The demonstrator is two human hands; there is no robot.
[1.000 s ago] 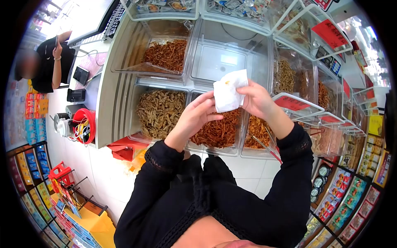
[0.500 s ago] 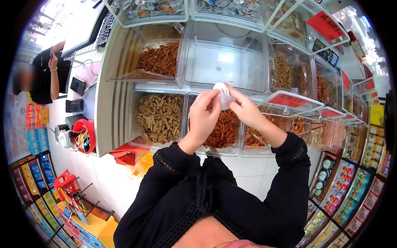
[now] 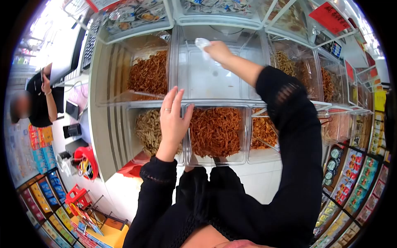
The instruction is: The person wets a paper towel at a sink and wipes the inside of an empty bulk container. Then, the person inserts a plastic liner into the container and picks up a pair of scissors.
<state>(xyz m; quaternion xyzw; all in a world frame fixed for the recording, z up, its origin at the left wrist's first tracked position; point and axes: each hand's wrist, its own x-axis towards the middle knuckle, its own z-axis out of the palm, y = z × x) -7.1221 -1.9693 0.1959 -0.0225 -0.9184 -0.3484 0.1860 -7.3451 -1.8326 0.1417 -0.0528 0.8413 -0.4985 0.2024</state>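
My right hand [image 3: 218, 53] is closed on a crumpled white tissue [image 3: 202, 44], held over the back part of a clear plastic bin [image 3: 206, 78] with a bare bottom. My left hand [image 3: 173, 118] has its fingers spread, with a ring on one of them, and holds nothing. It is at the near left corner of that bin, over the divider. Beneath it, a bin of pale brown dried strips [image 3: 148, 128] is partly covered. Reddish-brown shreds [image 3: 216, 130] fill the bin to its right.
Another bin of brown shreds [image 3: 149, 74] stands at the back left. Wire racks with red signs [image 3: 329, 18] rise at the right. At the far left a person in black [image 3: 43, 97] holds a phone. A red basket [image 3: 86, 161] holds cables.
My hands have parted. The right moved back over the bare bin with the tissue; the left let go, opened and moved left. The view has shifted.
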